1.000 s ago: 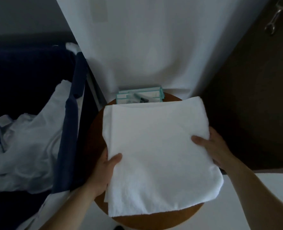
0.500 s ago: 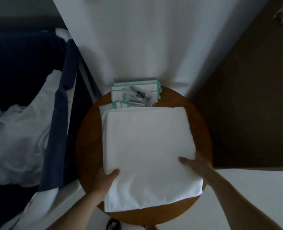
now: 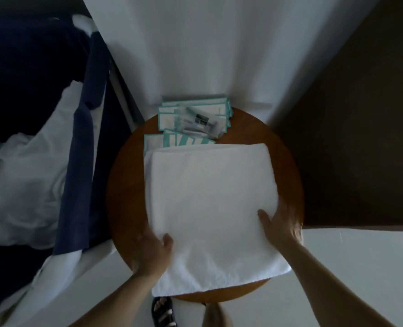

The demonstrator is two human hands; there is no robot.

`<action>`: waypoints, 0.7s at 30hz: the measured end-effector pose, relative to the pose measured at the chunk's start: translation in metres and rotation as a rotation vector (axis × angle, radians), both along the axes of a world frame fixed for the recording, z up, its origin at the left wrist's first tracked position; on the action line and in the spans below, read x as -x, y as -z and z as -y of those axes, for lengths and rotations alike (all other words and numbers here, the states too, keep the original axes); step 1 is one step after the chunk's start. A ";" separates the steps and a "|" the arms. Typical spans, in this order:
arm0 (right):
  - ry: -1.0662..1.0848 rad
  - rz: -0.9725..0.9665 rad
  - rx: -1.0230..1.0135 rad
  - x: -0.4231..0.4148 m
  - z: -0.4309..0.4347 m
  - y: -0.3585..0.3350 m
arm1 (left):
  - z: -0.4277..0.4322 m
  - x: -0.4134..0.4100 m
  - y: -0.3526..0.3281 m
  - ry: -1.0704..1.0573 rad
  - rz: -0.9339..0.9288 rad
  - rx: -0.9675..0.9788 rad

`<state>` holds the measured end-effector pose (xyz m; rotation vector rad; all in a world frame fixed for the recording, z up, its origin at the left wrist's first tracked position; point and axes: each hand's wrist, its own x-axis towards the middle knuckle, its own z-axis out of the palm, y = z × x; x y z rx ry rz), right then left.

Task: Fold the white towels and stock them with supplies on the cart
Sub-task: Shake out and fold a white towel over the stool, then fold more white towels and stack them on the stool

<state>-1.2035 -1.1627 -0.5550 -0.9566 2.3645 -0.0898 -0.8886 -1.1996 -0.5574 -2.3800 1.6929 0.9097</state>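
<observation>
A folded white towel (image 3: 210, 208) is seen lying flat across the top of a round wooden bench (image 3: 124, 197), with its near right corner overhanging the bench's rim. The towel is held at both near sides. Its near left edge is gripped by the left hand (image 3: 149, 253): the thumb (image 3: 167, 241) is laid on top of the cloth, while the fingers are tucked under the edge and hidden. The right edge is gripped in the same way by the right hand (image 3: 282, 223), thumb on top, the fingers wrapped round the edge and only partly shown.

At the far side of the bench, a stack of teal-edged packets (image 3: 169, 116) is placed, and a clear pouch (image 3: 200, 123) of small toiletry items is laid on top of it. The near ends of some packets are covered by the towel's far edge.

To the left, just beside the bench, a dark blue fabric bag (image 3: 80, 161) is seen, with crumpled white linen (image 3: 25, 185) held in it. Below the bench's near rim, a foot in a dark sandal (image 3: 162, 312) is shown on the pale floor.
</observation>
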 end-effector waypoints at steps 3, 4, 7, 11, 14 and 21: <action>-0.134 -0.214 0.172 -0.012 -0.008 -0.003 | -0.001 0.007 -0.006 0.321 0.118 0.245; -0.227 -0.284 0.218 -0.018 -0.010 -0.004 | 0.000 0.011 -0.005 0.446 0.109 0.314; -0.476 -0.330 0.239 -0.032 -0.017 0.007 | 0.009 0.020 0.006 0.682 0.095 0.331; -0.538 -0.323 0.153 -0.034 -0.023 0.042 | 0.013 0.017 0.034 0.698 0.116 0.235; -0.538 -0.319 0.129 -0.034 -0.020 0.047 | 0.014 0.017 0.037 0.706 0.119 0.214; -0.629 -0.305 0.213 -0.052 0.012 0.004 | 0.038 0.029 -0.014 0.735 0.149 0.224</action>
